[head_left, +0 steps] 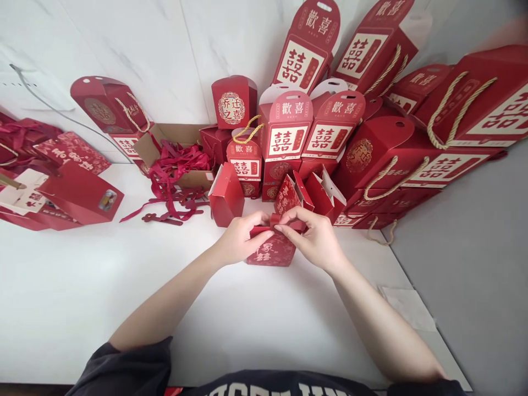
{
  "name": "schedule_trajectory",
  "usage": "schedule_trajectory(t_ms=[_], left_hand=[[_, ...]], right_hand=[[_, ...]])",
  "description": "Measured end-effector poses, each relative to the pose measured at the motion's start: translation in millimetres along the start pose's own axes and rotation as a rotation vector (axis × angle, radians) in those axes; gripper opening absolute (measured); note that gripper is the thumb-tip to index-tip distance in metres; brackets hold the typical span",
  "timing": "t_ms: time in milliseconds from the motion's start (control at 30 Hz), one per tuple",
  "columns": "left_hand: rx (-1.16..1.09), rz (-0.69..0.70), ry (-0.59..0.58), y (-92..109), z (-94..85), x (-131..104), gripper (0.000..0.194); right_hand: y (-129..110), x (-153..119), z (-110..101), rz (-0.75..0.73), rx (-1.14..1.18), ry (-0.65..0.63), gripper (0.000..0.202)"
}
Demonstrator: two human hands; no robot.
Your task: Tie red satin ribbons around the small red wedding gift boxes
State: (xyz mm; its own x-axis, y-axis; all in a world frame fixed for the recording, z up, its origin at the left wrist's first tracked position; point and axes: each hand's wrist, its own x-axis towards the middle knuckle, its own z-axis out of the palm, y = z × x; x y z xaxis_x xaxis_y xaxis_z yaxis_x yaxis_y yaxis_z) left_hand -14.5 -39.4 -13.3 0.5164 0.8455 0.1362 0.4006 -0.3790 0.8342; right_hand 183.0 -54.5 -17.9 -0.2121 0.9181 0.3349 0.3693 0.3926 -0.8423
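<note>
A small red gift box (270,248) with white lettering and a floral print stands on the table in front of me. Above its top edge a short red strip (274,220) rises between my fingertips; whether it is ribbon or card is hard to make out. My left hand (243,237) pinches at the strip from the left, thumb and fingers closed along the box's top. From the other side my right hand (312,235) pinches the strip between thumb and forefinger. Both hands partly cover the box's upper edge.
Behind the box stand open red boxes (226,195) and stacked double-happiness boxes (284,140), some with rope handles. A cardboard carton (196,179) of crimson ribbons (181,159) sits left, with flower-ended strips (165,219) before it. More boxes (82,192) lie far left. A grey wall (466,247) bounds the right.
</note>
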Motion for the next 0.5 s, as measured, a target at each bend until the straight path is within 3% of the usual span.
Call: schedule_trajectory(t_ms=[200,367,500], left_hand=[[0.015,-0.028,0.031,-3.5,-0.7,0.6,0.018],[0.053,-0.063,0.029,-0.4,-2.0,-0.8,0.019],[0.08,-0.066,0.013,-0.4,-2.0,-1.3,0.018]], right_hand=[[3.4,0.5,8.4,0.03,0.086,0.062,0.013],[4.8,2.7,2.7,0.01,0.092,-0.091,0.021],[4.3,2.0,-2.4,0.016,0.038,-0.119,0.022]])
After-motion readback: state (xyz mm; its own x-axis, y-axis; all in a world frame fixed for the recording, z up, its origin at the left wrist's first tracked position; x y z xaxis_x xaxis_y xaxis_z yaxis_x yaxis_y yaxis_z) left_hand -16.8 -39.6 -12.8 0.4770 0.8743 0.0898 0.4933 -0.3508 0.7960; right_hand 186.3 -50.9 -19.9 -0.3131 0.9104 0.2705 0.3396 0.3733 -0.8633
